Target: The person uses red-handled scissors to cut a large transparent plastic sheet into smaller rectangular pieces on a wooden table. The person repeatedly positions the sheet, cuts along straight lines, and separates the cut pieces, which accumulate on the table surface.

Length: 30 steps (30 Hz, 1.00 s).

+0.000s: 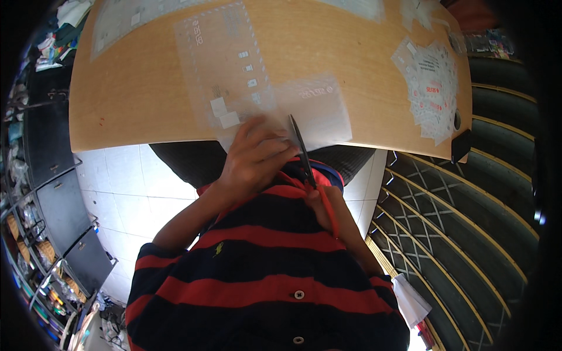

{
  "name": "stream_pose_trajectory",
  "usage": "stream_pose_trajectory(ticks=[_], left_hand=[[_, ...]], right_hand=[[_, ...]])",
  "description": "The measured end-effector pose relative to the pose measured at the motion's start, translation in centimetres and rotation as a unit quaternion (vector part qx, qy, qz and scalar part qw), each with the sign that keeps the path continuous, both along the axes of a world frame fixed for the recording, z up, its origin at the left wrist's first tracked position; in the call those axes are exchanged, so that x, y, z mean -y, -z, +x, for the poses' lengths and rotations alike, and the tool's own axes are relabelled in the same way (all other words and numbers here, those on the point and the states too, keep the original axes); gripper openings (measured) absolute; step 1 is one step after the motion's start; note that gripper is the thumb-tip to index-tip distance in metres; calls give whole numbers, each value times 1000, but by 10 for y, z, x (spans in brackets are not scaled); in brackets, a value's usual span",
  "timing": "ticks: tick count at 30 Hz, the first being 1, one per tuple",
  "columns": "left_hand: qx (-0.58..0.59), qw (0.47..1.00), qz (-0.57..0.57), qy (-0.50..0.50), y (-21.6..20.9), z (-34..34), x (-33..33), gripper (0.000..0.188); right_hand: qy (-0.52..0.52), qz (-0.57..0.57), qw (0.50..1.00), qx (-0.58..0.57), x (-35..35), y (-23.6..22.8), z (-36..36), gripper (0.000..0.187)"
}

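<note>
My left hand (253,157) grips the near edge of a thin translucent sheet (234,70) printed with small white squares, which lies over the front edge of a wooden table (134,99). My right hand (329,206) is close to my chest and holds red-handled scissors (301,149). Their dark blades point away from me and meet the sheet's near edge just right of my left thumb. My striped red and dark shirt hides most of the right hand.
A pile of small printed translucent pieces (433,88) lies at the table's right end. More sheets (117,23) lie at the far left. Dark metal cabinets (58,199) stand on the left, a curved grille structure (468,234) on the right, white floor tiles (129,187) below.
</note>
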<state>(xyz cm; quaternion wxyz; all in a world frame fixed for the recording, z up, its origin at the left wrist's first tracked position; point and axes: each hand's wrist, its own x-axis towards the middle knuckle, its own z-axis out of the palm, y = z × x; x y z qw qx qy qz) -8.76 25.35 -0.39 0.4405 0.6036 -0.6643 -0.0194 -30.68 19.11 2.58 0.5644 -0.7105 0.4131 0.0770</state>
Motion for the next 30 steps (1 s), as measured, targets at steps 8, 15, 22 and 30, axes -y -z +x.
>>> stream_pose_trajectory(ticks=[8, 15, 22, 30], left_hand=[[-11, 1000, -1, 3, -4, -10, 0, 22], [-9, 1000, 9, 18, -9, -11, -4, 24], [-12, 999, 22, 25, -14, -11, -5, 24], [-32, 999, 13, 33, -9, -22, -14, 27]], right_hand=[[60, 45, 996, -44, -4, 9, 11, 31], [44, 24, 999, 13, 2, 5, 15, 28], [59, 34, 998, 20, 5, 2, 19, 30], [51, 137, 987, -63, 27, -32, 44, 47]])
